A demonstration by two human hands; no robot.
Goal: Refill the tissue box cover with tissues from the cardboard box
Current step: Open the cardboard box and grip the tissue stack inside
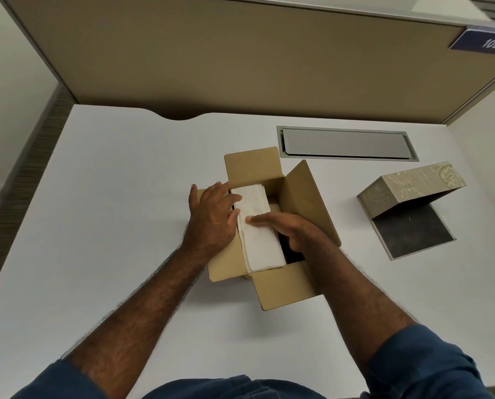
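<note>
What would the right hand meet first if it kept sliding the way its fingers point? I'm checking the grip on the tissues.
Probably the left hand. The right hand lies on the tissue stack, fingers pointing left across it toward the left hand's fingers at the stack's far edge; the gap is unclear.

You see a matt brown cardboard box [301, 203], soft white paper tissues [257, 223], and a smooth white counter [125, 182].

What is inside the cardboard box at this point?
A white tissue stack sits along the left side of the cardboard box, with both hands on it. Beside it is a dark gap; the right hand and shadow hide what lies there.
</note>
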